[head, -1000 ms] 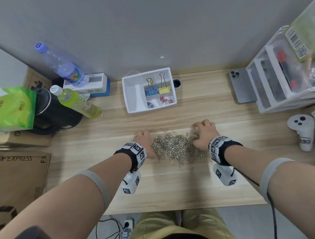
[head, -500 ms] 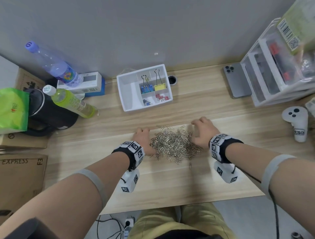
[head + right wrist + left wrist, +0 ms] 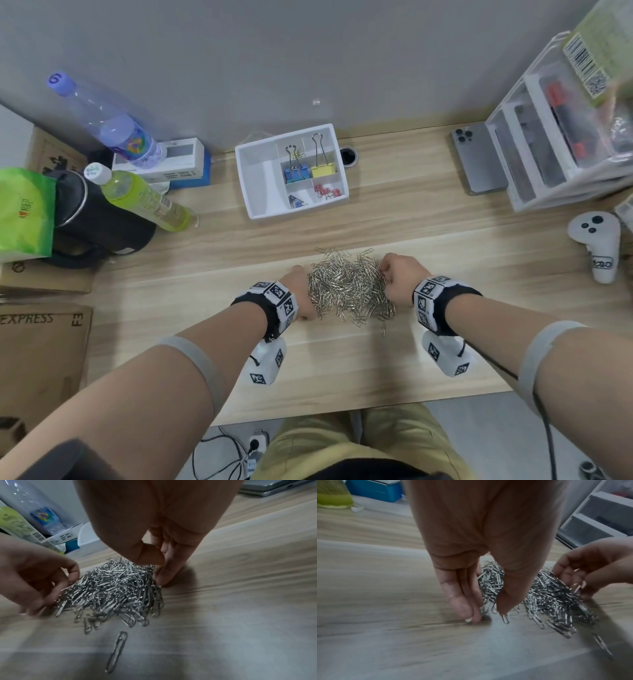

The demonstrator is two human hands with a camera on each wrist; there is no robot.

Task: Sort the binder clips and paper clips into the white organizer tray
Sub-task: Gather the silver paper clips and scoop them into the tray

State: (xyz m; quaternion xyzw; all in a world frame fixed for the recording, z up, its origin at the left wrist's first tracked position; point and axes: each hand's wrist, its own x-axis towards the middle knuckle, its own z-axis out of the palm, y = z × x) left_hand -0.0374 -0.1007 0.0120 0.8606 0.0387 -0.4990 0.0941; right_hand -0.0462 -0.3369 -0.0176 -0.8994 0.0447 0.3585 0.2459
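A heap of silver paper clips [image 3: 349, 287] lies on the wooden desk between my hands. My left hand [image 3: 301, 291] stands at its left edge, with straight fingers [image 3: 462, 601] touching the desk and the thumb on a clip. My right hand [image 3: 394, 277] cups the heap's right edge; its fingers [image 3: 168, 568] point down to the desk. One stray paper clip [image 3: 117, 650] lies nearer me. The white organizer tray [image 3: 260, 178] sits behind and holds a blue binder clip [image 3: 295, 173], a yellow binder clip [image 3: 322, 169] and small red clips [image 3: 327, 191].
Two bottles [image 3: 137, 198] and a black kettle [image 3: 92, 219] stand at the left, with cardboard boxes [image 3: 41, 342] beyond the desk's edge. A phone [image 3: 478, 161], a clear drawer unit [image 3: 555, 144] and a white controller [image 3: 597, 246] are at the right.
Both hands have moved inward and pressed the paper clips into a tighter heap. The right hand's fingers have curled in more.
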